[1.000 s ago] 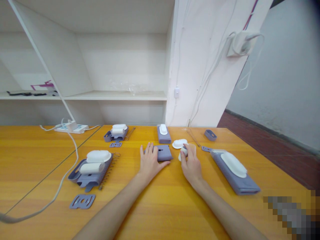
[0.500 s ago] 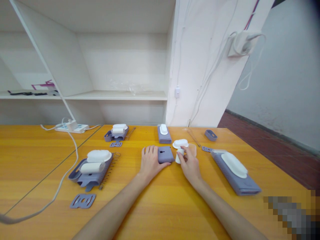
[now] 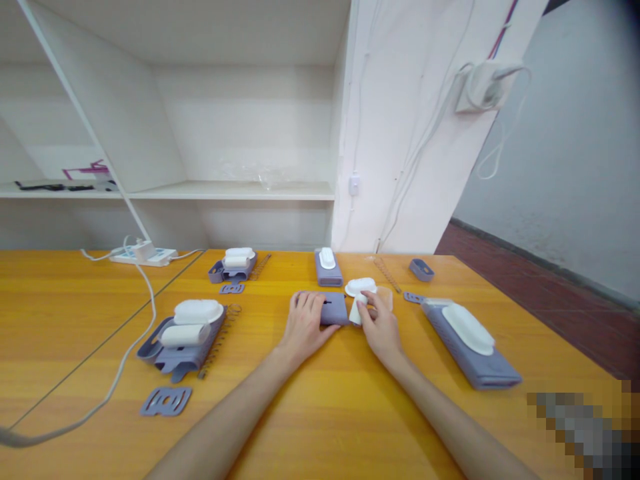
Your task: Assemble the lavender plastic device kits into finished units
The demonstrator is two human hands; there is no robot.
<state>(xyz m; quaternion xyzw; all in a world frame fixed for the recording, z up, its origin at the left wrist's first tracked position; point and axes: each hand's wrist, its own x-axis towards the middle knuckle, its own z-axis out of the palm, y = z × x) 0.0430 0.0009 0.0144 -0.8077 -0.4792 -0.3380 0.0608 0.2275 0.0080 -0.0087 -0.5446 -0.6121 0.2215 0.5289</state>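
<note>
My left hand (image 3: 303, 323) is wrapped round a grey-purple plastic case (image 3: 336, 309) lying on the wooden table, the thumb along its near side and the fingers over its top. A small dark slot shows in the case's upper face. Between the fingertips of my right hand (image 3: 381, 327) is a white cylinder (image 3: 357, 311), tilted, close to the case's right end. Whether it touches the case I cannot tell. Just behind the cylinder lies a white oval cover (image 3: 361, 287), and a translucent piece (image 3: 385, 298) is partly hidden by my right fingers.
On the left are cases with white parts (image 3: 184, 337), a coil spring (image 3: 217, 343) and a slotted grey plate (image 3: 166, 401). Another case with a white cover (image 3: 470, 340) lies right. Behind are a smaller case (image 3: 329, 273), a spring (image 3: 388, 275) and a cap (image 3: 421, 270). A cable (image 3: 145, 320) crosses left.
My left hand has shifted slightly right along the case, covering more of it. The white cylinder in my right hand is tilted more and sits nearer the case's right end.
</note>
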